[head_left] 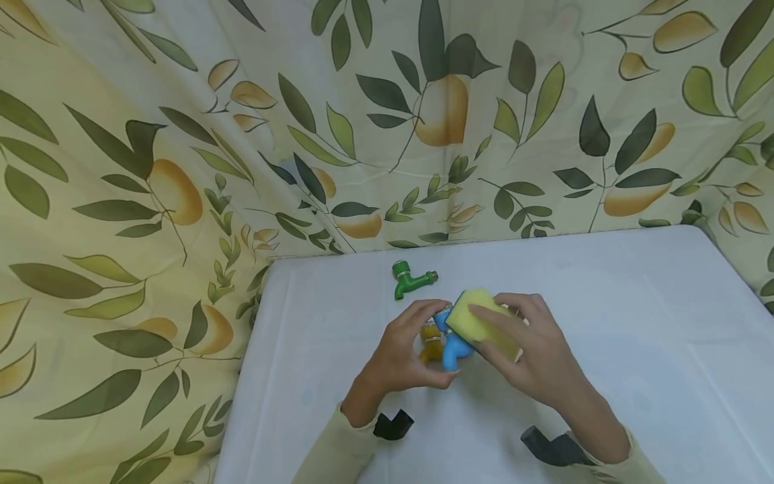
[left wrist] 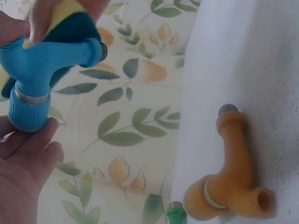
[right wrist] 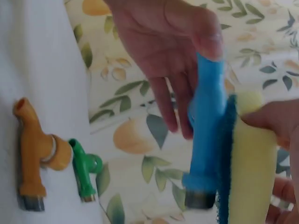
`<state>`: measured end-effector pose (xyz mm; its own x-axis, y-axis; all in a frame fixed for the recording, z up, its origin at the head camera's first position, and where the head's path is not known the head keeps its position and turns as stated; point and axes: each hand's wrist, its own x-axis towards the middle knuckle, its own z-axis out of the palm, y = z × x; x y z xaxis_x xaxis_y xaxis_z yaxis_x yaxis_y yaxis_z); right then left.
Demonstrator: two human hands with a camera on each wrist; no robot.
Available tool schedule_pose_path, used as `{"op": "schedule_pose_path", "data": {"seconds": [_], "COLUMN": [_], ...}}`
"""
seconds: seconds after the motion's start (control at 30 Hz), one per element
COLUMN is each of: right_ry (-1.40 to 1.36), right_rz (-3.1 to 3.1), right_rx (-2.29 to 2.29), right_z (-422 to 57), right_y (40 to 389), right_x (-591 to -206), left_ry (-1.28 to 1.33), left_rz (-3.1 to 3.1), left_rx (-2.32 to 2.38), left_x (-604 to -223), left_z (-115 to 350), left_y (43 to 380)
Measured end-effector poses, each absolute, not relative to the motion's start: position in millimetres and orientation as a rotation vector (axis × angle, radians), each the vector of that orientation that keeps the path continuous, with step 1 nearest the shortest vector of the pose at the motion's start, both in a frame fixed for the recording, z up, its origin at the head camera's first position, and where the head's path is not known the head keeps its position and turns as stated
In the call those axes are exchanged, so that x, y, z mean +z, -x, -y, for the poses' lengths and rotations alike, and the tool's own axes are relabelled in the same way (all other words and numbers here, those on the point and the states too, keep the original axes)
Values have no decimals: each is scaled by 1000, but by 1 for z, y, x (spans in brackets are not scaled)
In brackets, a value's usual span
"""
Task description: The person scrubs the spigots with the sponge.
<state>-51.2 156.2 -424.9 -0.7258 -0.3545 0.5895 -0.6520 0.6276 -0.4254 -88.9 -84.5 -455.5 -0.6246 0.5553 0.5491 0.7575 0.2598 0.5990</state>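
Observation:
A blue plastic tap [head_left: 455, 351] is held up off the table by my left hand [head_left: 393, 356], its thumb at the spout end and fingers at the ribbed knob, as the left wrist view shows. My right hand [head_left: 541, 359] grips a yellow sponge [head_left: 478, 317] with a dark green scouring side [left wrist: 77, 30]. That rough side lies against the body of the blue tap [right wrist: 205, 121] in the right wrist view. Beyond them, an orange-brown tap [left wrist: 233, 172] lies on the table, partly hidden by the left hand and blue tap in the head view.
A green tap [head_left: 412, 279] lies farther back on the white-covered table [head_left: 635, 323]. Leaf-and-fruit patterned cloth [head_left: 242, 168] hangs behind the table and along its left side. Dark pieces [head_left: 393, 425] sit at both wrists.

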Motion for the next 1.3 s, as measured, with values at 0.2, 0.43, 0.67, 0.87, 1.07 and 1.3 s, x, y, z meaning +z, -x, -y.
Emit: {"op": "schedule_pose_path", "data": {"seconds": [0.2,0.43,0.67,0.87,1.07,1.3], "right_ry": [-884,-884,-621,-844,-682,-740], "right_rz": [2407,2402,2453,2382,2372,2375], "right_rx": [914,883,832,881,871,917], "right_z": [-155,-157,-166,-161,-164,-164], "right_y": [49,45,45,42,46,44], "right_x": [-423,-422,-422,-424,-427,-434], "left_ry": [1267,1227,1191,1235,1202,1196], "left_rz": [2282,2288,2274,2277,2257,2273], "left_rx": [-1247,-1273,-1338,-1336,-1339,-1320], "left_x": [-453,-451,-449,-450,-448,-449], "left_z": [81,82,84,81,84,87], "left_y": [86,85,86,85,84,84]}}
